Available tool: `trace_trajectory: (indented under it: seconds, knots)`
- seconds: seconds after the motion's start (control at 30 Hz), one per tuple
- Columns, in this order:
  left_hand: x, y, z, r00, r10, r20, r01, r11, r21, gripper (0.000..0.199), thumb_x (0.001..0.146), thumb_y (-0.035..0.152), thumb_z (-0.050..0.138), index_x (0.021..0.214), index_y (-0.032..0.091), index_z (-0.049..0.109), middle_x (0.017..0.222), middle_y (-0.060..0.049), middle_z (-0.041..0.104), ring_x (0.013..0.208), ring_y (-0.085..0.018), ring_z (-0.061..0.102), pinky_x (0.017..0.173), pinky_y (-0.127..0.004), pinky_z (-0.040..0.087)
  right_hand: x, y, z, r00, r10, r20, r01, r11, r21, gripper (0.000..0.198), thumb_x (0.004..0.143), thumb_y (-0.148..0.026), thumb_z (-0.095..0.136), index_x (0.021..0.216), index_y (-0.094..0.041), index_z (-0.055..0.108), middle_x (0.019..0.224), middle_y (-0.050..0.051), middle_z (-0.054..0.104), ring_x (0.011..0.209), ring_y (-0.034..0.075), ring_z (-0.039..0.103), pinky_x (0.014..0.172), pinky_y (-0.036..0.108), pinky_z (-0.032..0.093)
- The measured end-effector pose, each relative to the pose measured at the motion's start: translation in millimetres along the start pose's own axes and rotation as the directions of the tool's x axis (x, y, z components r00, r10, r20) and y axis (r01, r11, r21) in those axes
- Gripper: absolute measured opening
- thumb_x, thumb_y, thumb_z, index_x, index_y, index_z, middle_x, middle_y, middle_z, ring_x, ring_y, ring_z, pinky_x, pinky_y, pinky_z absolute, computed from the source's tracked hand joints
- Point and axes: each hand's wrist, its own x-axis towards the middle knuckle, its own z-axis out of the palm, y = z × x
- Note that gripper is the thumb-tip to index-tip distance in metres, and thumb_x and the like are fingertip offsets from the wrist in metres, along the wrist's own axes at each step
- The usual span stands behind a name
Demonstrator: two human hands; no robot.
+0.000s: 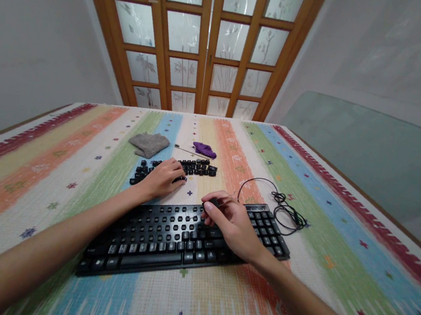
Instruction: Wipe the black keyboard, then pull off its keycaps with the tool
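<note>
A black keyboard (150, 260) lies across the cloth. Its upper rows show bare key stems, while keycaps still sit on the lower rows and number pad. Beyond it, my left hand (165, 176) reaches in among loose black keycaps (197, 167). Its fingers are pinched on a small dark keycap (180, 178), partly hidden. My right hand (230, 222) hovers over the keyboard's right half, with thumb and fingers closed on a small black piece (212, 202). Thin wire shows by those fingers; the piece's exact kind is unclear.
Behind the loose keycaps lie a grey cloth (149, 144), a purple cloth (204, 150) and a thin rod (191, 151). The coiled black cable (290, 215) rests right of the keyboard. A striped tablecloth (87, 177) covers the table; wood-and-glass doors (204, 58) stand behind.
</note>
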Motion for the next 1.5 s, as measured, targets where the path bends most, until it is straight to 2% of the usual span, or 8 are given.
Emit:
trace_trajectory:
  seconds: [0.17,0.37,0.8,1.07,1.3,1.5]
  knots:
    - [2.4,0.8,2.3,1.000,0.010,-0.013,-0.009,0.999,0.037,0.020,0.095,0.023,0.053,0.088,0.013,0.069,0.091,-0.010,0.063,0.090,-0.024,0.053,0.085,-0.041,0.048,0.0,0.1,0.2,1.000,0.010,0.000,-0.010,1.000,0.003,0.021,0.094,-0.039,0.059,0.099,-0.019,0.062,0.076,0.001,0.064,0.066,0.014,0.063,0.063,0.028,0.051]
    - [4.8,2.2,2.1,1.000,-0.018,-0.021,0.018,0.999,0.033,0.016,0.089,0.024,0.060,0.090,0.012,0.070,0.095,-0.012,0.062,0.092,-0.025,0.054,0.087,-0.042,0.048,-0.3,-0.6,-0.4,1.000,0.005,0.003,-0.005,1.000,-0.014,0.022,0.094,-0.040,0.058,0.100,-0.020,0.063,0.077,0.001,0.064,0.067,0.015,0.064,0.064,0.029,0.051]
    - [4.8,2.5,-2.2,0.999,-0.032,-0.004,0.032,0.999,0.030,0.014,0.086,0.022,0.058,0.091,0.014,0.069,0.099,-0.012,0.061,0.094,-0.026,0.054,0.089,-0.043,0.049,-0.1,-0.5,-0.7,1.000,0.013,0.011,-0.013,1.000,-0.007,0.020,0.093,-0.039,0.059,0.099,-0.020,0.063,0.076,0.001,0.064,0.067,0.014,0.064,0.064,0.029,0.051]
    - [-2.5,-0.5,-7.1,0.999,-0.038,0.003,0.038,0.999,0.007,0.017,0.084,0.022,0.061,0.099,0.017,0.067,0.103,-0.010,0.060,0.096,-0.025,0.054,0.090,-0.044,0.048,0.7,0.5,-1.5,1.000,0.021,0.005,-0.021,1.000,-0.001,0.024,0.092,-0.042,0.060,0.099,-0.019,0.062,0.075,0.001,0.064,0.065,0.014,0.063,0.062,0.028,0.051]
    - [-4.2,-5.3,-9.0,0.999,-0.043,-0.004,0.043,0.999,-0.003,0.010,0.089,0.022,0.058,0.091,0.018,0.066,0.101,-0.009,0.060,0.095,-0.024,0.053,0.090,-0.043,0.047,1.2,2.0,-0.2,0.999,0.038,0.014,-0.039,0.999,0.013,0.025,0.092,-0.043,0.061,0.099,-0.019,0.062,0.073,0.001,0.065,0.063,0.014,0.063,0.060,0.027,0.050]
    - [-5.5,-4.3,-9.2,0.999,-0.035,-0.006,0.035,0.999,-0.002,0.010,0.085,0.026,0.064,0.088,0.017,0.067,0.102,-0.009,0.060,0.095,-0.025,0.054,0.090,-0.043,0.048,1.5,2.2,-0.3,0.999,0.039,0.010,-0.039,0.999,0.011,0.025,0.092,-0.042,0.061,0.100,-0.018,0.062,0.073,0.001,0.065,0.062,0.013,0.062,0.060,0.027,0.050]
